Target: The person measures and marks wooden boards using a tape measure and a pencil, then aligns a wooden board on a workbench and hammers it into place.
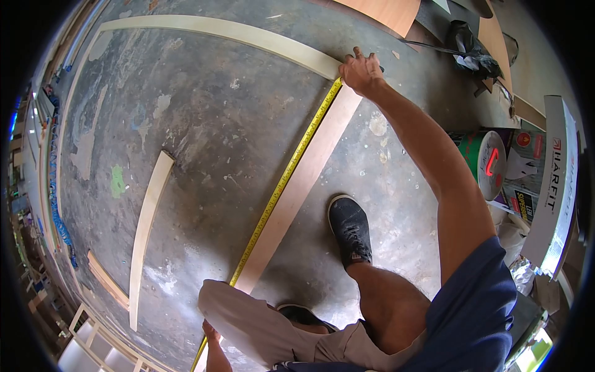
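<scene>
A yellow tape measure blade [290, 172] is stretched along the left edge of a long pale wooden board [304, 189] on the floor. My right hand [362, 74] is at the board's far end, its fingers bent around the corner and over the end of the tape. There the board meets another pale wooden strip [229, 30], which curves away to the left in this wide view. My left hand [212, 335] is at the near end, beside the tape and board. My knee hides part of that stretch, and the left fingers are mostly out of sight.
A shorter wooden piece [147, 229] and a narrow offcut [106, 279] lie left on the concrete floor [204, 136]. A blue hose [56, 204] runs along the left. At right are a green can [472, 155], a long white box [556, 180] and a black plastic bag [474, 56].
</scene>
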A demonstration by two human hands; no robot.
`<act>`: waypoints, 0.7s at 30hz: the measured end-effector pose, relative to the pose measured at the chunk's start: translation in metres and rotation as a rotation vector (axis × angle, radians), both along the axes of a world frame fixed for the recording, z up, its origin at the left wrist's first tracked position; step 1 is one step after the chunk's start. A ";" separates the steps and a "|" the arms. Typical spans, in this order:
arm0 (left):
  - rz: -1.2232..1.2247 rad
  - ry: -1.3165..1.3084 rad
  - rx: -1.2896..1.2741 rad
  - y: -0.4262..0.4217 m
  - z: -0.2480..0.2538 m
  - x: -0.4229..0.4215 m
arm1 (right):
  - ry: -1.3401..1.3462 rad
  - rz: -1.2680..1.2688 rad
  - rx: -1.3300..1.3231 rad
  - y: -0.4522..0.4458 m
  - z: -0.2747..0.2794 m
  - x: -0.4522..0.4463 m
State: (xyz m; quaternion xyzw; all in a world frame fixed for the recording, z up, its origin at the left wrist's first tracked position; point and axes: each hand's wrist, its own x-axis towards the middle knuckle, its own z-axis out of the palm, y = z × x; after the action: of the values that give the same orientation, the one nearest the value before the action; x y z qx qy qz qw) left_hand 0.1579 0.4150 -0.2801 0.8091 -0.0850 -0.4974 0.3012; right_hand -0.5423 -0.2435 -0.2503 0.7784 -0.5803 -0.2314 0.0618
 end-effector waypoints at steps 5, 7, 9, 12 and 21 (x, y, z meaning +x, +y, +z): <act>-0.015 -0.036 0.028 -0.002 0.002 -0.002 | 0.013 0.006 -0.013 0.000 -0.001 0.000; -0.023 -0.045 0.039 -0.002 0.003 -0.003 | 0.010 0.003 -0.009 0.000 -0.001 0.000; -0.026 -0.051 0.045 -0.003 0.003 -0.003 | 0.006 0.002 -0.006 -0.001 -0.001 0.000; -0.037 -0.059 0.053 -0.004 0.003 -0.003 | 0.007 0.004 -0.015 -0.001 -0.003 -0.001; -0.068 -0.079 0.063 -0.002 0.000 -0.003 | -0.056 -0.018 -0.034 0.001 0.000 0.000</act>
State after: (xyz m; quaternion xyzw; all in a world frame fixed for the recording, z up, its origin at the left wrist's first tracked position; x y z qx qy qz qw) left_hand 0.1548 0.4128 -0.2805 0.8340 -0.1085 -0.4773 0.2547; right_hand -0.5424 -0.2430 -0.2500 0.7782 -0.5927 -0.2001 0.0566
